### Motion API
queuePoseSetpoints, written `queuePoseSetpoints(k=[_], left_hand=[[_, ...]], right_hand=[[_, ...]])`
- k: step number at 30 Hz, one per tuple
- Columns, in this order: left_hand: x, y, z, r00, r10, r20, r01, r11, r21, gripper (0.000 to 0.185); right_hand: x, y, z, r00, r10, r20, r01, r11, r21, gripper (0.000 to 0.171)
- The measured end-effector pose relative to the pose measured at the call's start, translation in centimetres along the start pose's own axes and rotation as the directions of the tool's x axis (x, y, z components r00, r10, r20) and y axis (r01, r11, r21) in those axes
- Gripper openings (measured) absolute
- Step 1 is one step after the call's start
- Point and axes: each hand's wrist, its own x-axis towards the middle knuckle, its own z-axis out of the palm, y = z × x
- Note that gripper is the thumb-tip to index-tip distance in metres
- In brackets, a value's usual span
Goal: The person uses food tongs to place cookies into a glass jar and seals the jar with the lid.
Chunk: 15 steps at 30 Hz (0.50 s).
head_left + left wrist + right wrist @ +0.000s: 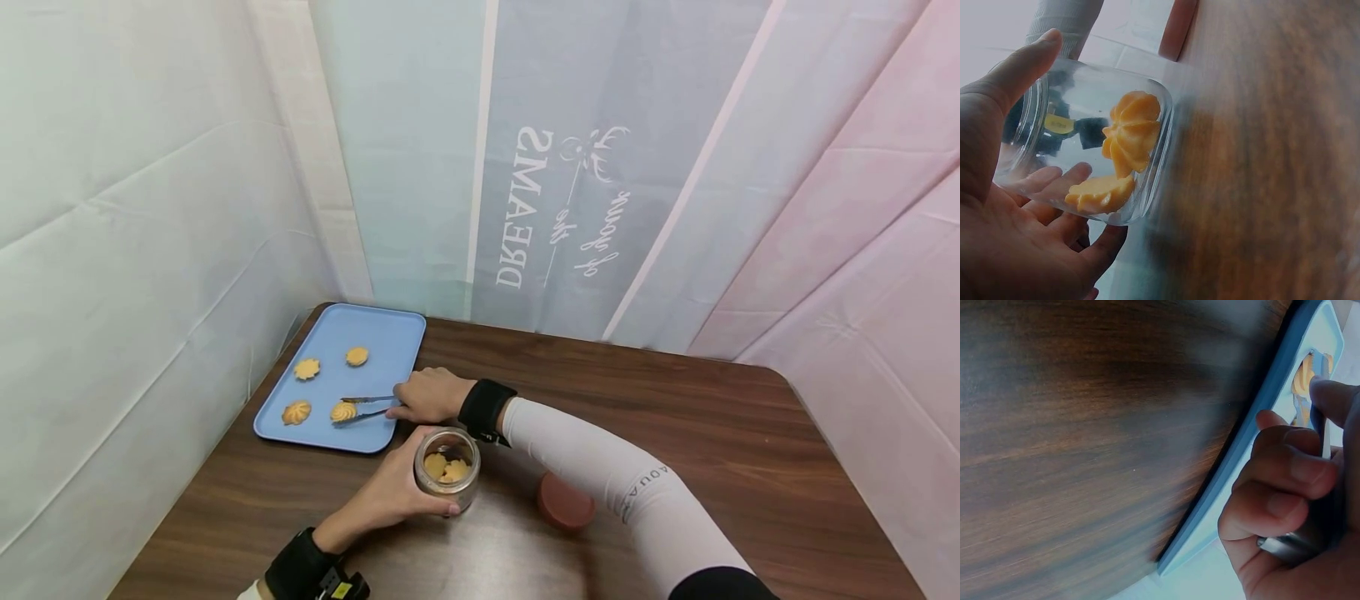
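A: Right grip?
B: I see the right hand (433,395) gripping tongs (367,399), their arms either side of a cookie (343,412) in the tray's (375,329) near half.
A: Left?
B: I see the left hand (397,487) holding the jar (470,492), containing cookies (453,472), beside the tray.

The tray (375,325) is light blue, the cookies (297,412) golden yellow, the tabletop (690,408) brown with dark wood grain, the sleeve (585,442) white with dark lettering.
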Motion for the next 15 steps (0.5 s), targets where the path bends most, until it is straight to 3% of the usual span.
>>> queuePoseSetpoints(k=[15], left_hand=[[0.0, 0.4, 0.1, 1.0, -0.01, -0.007, 0.01, 1.0, 0.002, 0.091]], right_hand=[[-1.1, 0.6, 0.1, 0.998, -0.045, -0.041, 0.048, 0.996, 0.07, 0.036]])
